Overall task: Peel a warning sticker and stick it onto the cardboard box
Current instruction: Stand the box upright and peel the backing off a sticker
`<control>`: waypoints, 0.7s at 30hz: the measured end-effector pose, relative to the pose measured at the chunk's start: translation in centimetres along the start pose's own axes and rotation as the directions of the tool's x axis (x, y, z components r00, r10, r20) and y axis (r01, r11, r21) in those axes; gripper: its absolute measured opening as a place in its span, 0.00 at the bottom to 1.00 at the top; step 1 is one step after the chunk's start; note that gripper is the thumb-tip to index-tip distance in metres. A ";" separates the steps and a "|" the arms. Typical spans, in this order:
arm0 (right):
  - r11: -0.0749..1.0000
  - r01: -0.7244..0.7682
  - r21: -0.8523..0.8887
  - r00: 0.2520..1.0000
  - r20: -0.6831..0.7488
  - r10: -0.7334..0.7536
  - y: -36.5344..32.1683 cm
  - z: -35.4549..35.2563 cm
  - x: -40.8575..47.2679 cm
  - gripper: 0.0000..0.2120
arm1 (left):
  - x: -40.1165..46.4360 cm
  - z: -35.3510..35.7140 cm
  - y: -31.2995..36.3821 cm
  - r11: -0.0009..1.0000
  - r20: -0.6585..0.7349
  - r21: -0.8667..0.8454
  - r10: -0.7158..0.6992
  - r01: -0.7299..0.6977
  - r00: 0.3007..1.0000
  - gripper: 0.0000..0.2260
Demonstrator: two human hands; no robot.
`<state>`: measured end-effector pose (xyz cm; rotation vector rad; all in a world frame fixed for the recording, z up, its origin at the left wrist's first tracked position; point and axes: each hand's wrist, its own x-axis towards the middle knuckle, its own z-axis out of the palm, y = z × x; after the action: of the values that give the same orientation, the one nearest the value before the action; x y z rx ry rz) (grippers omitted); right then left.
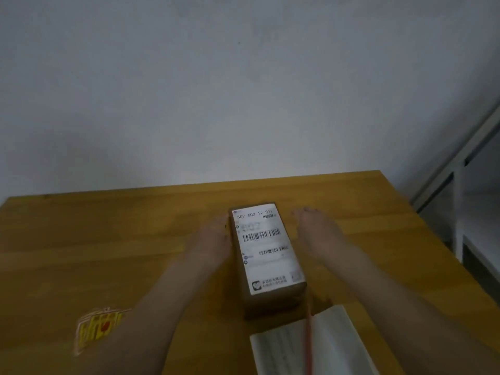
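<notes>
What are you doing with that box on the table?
A person has a cardboard box on a wooden table, with the left hand against one side and the right hand just beside the other, fingers straight. A white shipping label covers the top. A yellow and red sticker lies near the left arm, not yet on the box. An open book lies nearby.
</notes>
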<state>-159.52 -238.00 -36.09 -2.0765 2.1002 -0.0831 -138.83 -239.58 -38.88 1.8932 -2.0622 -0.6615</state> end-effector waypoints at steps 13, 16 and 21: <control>0.869 0.071 0.490 0.995 -0.096 -0.028 -0.9 4.4 -7.4 0.16 | -11.3 4.7 -1.3 0.950 -0.259 -0.306 -0.017 -0.065 0.966 0.21; 0.864 0.128 0.486 0.992 -0.076 -0.104 -3.9 4.8 -9.8 0.18 | -14.0 3.6 -2.0 0.986 -0.325 -0.164 -0.013 -0.042 0.946 0.18; 0.853 0.231 0.468 0.973 -0.085 -0.216 -8.7 5.8 -13.4 0.17 | -18.1 2.1 -6.2 0.996 -0.355 -0.086 -0.059 0.030 0.933 0.14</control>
<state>-149.96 -224.28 -39.02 -1.9967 1.6206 -0.6024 -132.38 -221.63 -41.76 1.8587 -1.7440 -0.3661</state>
